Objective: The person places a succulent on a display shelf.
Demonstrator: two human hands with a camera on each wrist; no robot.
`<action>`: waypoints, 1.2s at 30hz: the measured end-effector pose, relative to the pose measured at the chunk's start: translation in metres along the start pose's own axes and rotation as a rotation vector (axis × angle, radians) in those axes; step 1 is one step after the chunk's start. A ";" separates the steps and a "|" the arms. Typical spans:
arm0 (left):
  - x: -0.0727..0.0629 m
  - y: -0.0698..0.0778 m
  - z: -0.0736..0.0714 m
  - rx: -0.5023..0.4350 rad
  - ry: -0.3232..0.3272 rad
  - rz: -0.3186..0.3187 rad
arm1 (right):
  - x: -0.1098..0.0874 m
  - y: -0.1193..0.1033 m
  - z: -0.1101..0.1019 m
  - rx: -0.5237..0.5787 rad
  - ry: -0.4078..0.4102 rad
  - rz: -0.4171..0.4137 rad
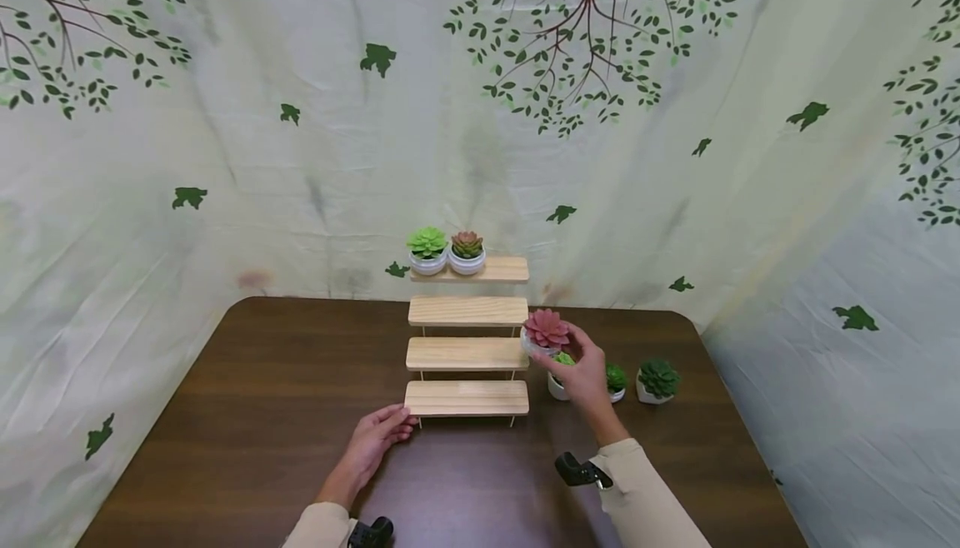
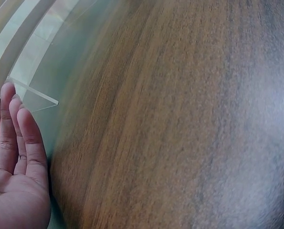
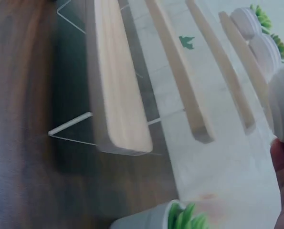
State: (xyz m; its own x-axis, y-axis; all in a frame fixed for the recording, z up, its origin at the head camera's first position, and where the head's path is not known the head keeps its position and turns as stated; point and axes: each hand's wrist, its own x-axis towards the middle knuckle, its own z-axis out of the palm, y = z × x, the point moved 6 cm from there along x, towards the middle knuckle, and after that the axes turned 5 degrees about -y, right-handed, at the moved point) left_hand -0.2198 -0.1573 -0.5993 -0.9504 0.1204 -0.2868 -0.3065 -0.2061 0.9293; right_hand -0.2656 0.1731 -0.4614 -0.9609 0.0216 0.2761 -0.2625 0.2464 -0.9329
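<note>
My right hand (image 1: 585,369) grips a small white pot holding a pink artificial succulent (image 1: 547,329), raised beside the right end of a stepped wooden display stand (image 1: 467,399). The right wrist view shows the ribbed white pot (image 3: 282,105) and part of the thumb at the right edge. My left hand (image 1: 373,448) is at the left corner of the stand's lowest shelf, fingertips right at its end. In the left wrist view its fingers (image 2: 33,138) lie nearly straight beside a clear support (image 2: 41,95); the thumb is hidden.
A light green succulent (image 1: 427,246) and a reddish-green one (image 1: 467,246) stand on the top shelf's left half. Right of the stand, three potted plants sit on the brown table (image 1: 300,381), including a dark green one (image 1: 660,380). Leaf-print cloth (image 1: 480,140) hangs behind.
</note>
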 end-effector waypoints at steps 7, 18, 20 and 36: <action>0.000 0.000 -0.001 -0.008 -0.004 -0.004 | 0.027 -0.013 0.001 -0.012 0.036 -0.042; -0.001 0.001 0.000 0.016 0.019 -0.004 | 0.065 -0.035 0.012 0.001 0.044 -0.105; 0.000 0.000 0.000 0.020 0.015 -0.004 | 0.071 -0.037 0.015 -0.006 0.045 -0.113; 0.000 -0.002 -0.001 0.023 0.003 -0.006 | 0.112 -0.036 0.027 -0.088 0.011 -0.051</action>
State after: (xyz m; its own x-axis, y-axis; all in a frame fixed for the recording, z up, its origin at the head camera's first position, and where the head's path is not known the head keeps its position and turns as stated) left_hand -0.2196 -0.1580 -0.6016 -0.9486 0.1191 -0.2931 -0.3111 -0.1828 0.9326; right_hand -0.3657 0.1401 -0.4030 -0.9454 0.0179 0.3253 -0.3014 0.3315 -0.8940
